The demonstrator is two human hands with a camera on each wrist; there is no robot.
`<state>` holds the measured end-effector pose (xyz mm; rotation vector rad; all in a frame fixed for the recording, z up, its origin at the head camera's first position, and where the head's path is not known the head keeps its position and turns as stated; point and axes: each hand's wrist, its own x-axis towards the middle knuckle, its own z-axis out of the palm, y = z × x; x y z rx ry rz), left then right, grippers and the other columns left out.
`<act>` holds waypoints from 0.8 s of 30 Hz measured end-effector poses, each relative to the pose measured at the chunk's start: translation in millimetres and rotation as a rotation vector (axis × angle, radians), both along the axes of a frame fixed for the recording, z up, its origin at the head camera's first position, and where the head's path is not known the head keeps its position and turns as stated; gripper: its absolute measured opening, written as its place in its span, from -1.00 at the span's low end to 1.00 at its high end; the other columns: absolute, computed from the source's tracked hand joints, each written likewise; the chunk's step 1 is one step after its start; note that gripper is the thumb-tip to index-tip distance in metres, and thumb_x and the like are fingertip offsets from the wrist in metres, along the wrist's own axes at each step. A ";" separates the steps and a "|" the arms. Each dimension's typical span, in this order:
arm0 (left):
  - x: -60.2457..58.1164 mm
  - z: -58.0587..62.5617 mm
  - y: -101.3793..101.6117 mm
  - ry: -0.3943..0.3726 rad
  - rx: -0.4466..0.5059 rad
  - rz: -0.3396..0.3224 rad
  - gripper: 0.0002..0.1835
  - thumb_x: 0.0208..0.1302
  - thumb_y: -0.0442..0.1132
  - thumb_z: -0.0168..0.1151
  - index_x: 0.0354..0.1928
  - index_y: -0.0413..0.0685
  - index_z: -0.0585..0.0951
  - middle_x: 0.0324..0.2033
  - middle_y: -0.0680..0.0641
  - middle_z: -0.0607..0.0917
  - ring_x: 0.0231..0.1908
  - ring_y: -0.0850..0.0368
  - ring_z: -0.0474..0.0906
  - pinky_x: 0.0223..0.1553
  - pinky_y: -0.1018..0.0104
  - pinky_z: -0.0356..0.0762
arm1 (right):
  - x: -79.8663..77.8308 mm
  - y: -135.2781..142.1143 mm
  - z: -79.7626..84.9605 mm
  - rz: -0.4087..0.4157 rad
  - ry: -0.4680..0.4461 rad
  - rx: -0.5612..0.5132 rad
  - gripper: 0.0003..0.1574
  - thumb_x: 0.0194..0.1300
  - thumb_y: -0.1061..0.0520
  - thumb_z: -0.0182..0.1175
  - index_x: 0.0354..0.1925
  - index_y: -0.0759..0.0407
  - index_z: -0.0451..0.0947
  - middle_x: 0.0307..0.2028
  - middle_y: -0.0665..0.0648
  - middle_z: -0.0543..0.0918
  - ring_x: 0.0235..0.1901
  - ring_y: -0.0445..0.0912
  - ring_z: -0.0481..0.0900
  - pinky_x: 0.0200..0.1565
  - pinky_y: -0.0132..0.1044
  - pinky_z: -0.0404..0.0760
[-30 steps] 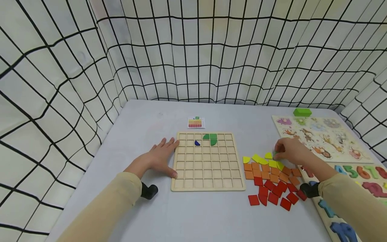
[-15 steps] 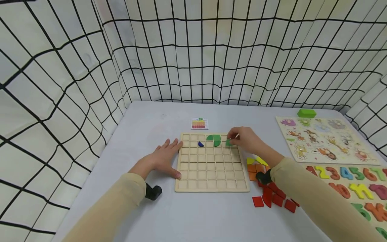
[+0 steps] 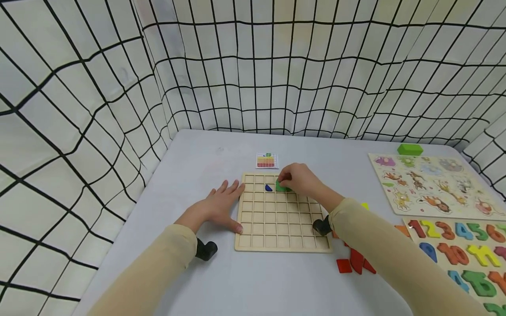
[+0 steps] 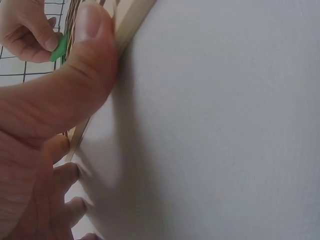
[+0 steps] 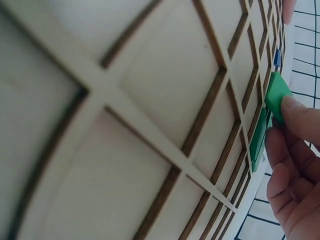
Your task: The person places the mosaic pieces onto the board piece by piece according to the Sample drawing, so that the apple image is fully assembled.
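Observation:
A wooden grid board (image 3: 269, 217) lies on the table. My left hand (image 3: 218, 206) rests spread at its left edge, with fingers straight and the thumb (image 4: 92, 55) against the frame. Over the far rows, my right hand (image 3: 299, 180) pinches a green tile (image 5: 276, 95) between thumb and fingertips. Just beneath that tile, another green piece (image 5: 257, 145) sits in the grid. A small blue piece (image 3: 268, 188) with a rounded side lies in a cell to the left. The right hand covers part of the far right cells.
A small printed pattern card (image 3: 267, 160) lies beyond the board. Red tiles (image 3: 344, 266) and a yellow piece (image 3: 365, 205) show around my right sleeve. Further right are an animal puzzle (image 3: 411, 199), a number puzzle (image 3: 435, 249) and a green block (image 3: 410, 149). Black netting surrounds the table.
My right hand has come from the loose tiles at the right to the board with a green tile, then moved left over the green pieces. My left hand has stayed at the board's edge.

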<state>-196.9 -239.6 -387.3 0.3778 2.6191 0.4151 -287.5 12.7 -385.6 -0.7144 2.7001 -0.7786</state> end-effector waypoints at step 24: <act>-0.1 1.6 0.9 0.002 -0.001 0.017 0.36 0.00 0.17 0.60 0.65 -0.11 -0.09 0.64 -0.24 -0.13 0.62 -0.35 -0.34 0.54 -0.42 -0.22 | 11.2 6.4 6.6 0.046 0.116 0.087 -0.81 0.41 0.22 0.29 -0.08 0.24 0.78 -0.06 0.18 0.81 -0.10 -0.01 0.74 -0.08 -0.20 0.73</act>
